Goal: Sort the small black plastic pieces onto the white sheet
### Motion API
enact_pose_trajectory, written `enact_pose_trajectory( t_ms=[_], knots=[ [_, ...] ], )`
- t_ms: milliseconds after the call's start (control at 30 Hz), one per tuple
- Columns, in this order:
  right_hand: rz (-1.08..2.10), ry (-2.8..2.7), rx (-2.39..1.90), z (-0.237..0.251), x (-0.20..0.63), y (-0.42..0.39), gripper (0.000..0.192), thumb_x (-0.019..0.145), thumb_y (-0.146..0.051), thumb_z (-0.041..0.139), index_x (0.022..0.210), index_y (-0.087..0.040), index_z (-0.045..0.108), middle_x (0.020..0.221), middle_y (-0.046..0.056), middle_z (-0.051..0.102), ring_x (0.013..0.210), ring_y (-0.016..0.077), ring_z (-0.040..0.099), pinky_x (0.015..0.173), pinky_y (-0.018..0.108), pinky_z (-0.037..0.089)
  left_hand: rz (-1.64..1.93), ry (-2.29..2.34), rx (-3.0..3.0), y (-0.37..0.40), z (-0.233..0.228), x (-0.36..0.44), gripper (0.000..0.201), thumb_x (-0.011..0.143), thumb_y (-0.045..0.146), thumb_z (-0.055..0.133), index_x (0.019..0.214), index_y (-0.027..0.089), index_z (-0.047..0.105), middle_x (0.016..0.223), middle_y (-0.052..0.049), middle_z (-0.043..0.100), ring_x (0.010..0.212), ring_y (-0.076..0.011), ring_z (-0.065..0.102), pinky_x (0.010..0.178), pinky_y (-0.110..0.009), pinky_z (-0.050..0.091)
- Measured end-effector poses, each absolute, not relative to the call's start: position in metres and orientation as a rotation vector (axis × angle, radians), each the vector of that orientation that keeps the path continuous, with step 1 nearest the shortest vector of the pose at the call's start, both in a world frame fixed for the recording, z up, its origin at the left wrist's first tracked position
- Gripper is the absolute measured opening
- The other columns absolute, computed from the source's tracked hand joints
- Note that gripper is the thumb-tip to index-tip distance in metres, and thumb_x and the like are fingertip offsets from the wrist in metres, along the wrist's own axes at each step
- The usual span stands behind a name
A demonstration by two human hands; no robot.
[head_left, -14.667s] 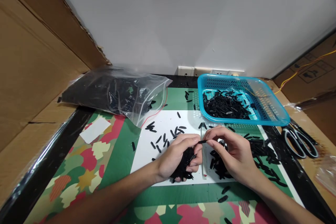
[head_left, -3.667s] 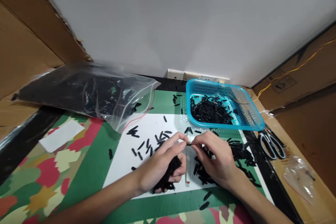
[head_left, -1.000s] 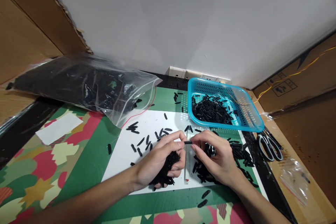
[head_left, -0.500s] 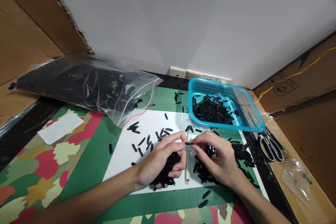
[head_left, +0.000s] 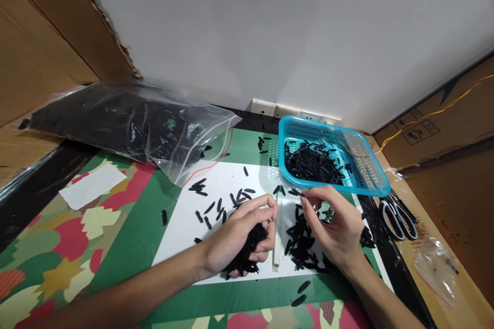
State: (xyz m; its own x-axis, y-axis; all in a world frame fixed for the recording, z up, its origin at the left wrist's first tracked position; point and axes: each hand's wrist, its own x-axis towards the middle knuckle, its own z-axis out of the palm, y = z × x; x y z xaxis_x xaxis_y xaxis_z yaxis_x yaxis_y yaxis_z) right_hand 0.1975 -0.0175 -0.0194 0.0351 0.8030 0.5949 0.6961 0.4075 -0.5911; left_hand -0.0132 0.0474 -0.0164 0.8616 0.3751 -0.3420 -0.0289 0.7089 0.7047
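Note:
My left hand (head_left: 235, 236) rests on the white sheet (head_left: 181, 239), curled around a bunch of small black pieces (head_left: 249, 252). My right hand (head_left: 335, 226) hovers just right of it, above a loose pile of black pieces (head_left: 299, 247); its thumb and forefinger are pinched together, and whether a piece is between them cannot be told. A clear strip (head_left: 277, 236) with a red end lies between the two hands. Scattered black pieces (head_left: 216, 205) lie on the sheet beyond my left hand.
A blue basket (head_left: 372, 177) holding black pieces stands at the back right. A clear plastic bag (head_left: 127, 123) full of black pieces lies at the back left. Scissors (head_left: 399, 213) and a small clear bag (head_left: 438, 267) lie at the right edge. A white paper slip (head_left: 87, 193) sits left.
My hands were joined on one black piece half a second ago. My right hand has now drawn away to the right, toward the basket. My left hand stays put with its bunch.

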Motion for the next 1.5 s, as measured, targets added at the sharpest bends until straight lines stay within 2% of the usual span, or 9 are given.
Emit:
enact_pose_trajectory(
  t_ms=[200,500,1033,1333,1500],
  knots=[
    [0.155,-1.809,-1.22,-0.023,0.19,-0.017,0.022,0.091,-0.002,0.064,0.103,-0.019,0.065,0.083,0.004,0.069,0.073,0.0174,0.064,0.066,0.03,0.051,0.257,0.465,0.748,0.047,-0.019,-0.012,0.024,0.103,0.043,0.047,0.092,0.023,0.04,0.06,0.006,0.048,0.045,-0.0062,0.035,0.045,-0.019,0.021],
    [0.177,-1.901,-1.172,-0.027,0.18,-0.018,0.018,0.093,-0.005,0.063,0.104,-0.018,0.065,0.082,0.006,0.07,0.072,0.0172,0.064,0.063,0.03,0.05,0.248,0.479,0.743,0.046,-0.023,-0.015,0.031,0.104,0.049,0.044,0.089,0.023,0.039,0.063,0.005,0.05,0.047,-0.007,0.04,0.045,-0.019,0.022],
    [0.111,-1.96,-1.202,-0.031,0.183,-0.016,0.015,0.094,-0.008,0.064,0.105,-0.018,0.064,0.082,0.006,0.07,0.072,0.018,0.065,0.064,0.029,0.05,0.266,0.446,0.73,0.046,-0.023,-0.013,0.029,0.103,0.042,0.044,0.083,0.022,0.037,0.06,0.004,0.05,0.044,-0.0069,0.039,0.043,-0.02,0.021],
    [-0.058,-1.96,-1.23,-0.024,0.198,-0.013,0.021,0.09,-0.003,0.066,0.105,-0.018,0.064,0.088,0.008,0.072,0.076,0.0196,0.064,0.067,0.032,0.051,0.241,0.465,0.768,0.047,-0.02,-0.013,0.028,0.103,0.046,0.042,0.088,0.023,0.042,0.06,0.004,0.048,0.046,-0.0084,0.038,0.043,-0.017,0.022],
    [-0.338,-1.706,-1.449,-0.02,0.211,-0.009,0.02,0.091,-0.008,0.07,0.105,-0.022,0.068,0.087,0.005,0.074,0.079,0.0219,0.065,0.075,0.037,0.046,0.232,0.483,0.779,0.047,-0.017,-0.014,0.03,0.103,0.05,0.04,0.088,0.024,0.041,0.061,0.004,0.046,0.046,-0.009,0.037,0.04,-0.015,0.023]
  ],
)
